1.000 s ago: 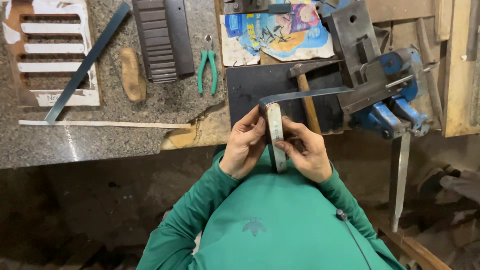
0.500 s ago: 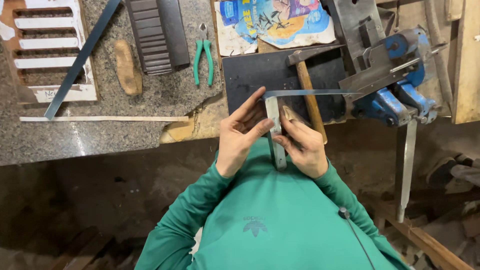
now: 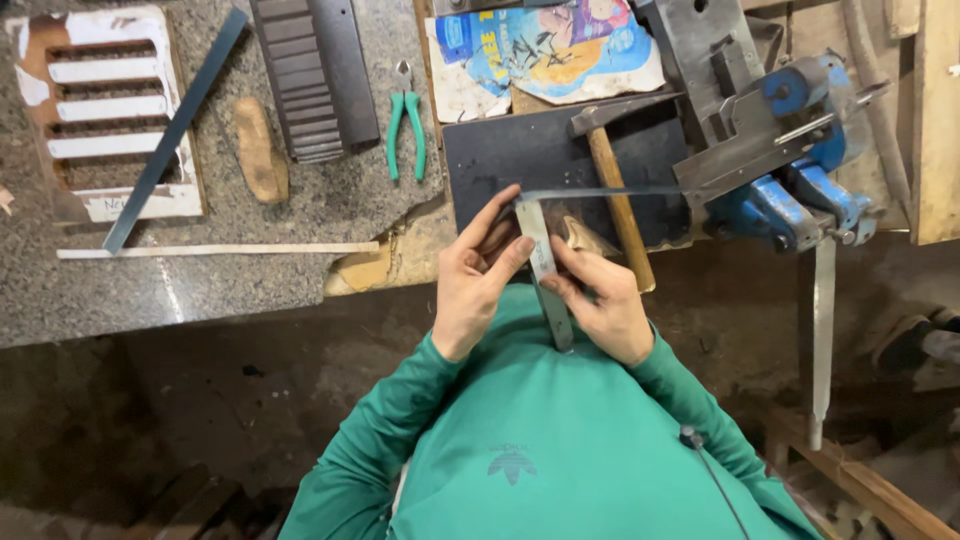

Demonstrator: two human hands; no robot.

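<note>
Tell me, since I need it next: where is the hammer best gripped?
Take the hammer by the bare middle of its wooden handle, coming from above. It lies flat on the dark plate, head away from the person; the handle's near end sits close to the right hand.

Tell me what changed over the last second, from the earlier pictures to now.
Little moved. The left hand and right hand kept hold of the metal ruler, set against the thin metal strip clamped in the blue vise. The left fingers spread slightly along the ruler's edge. Nothing was picked up or let go. The hammer, green pliers and dark plate stayed put; only the camera view shifted.
</note>
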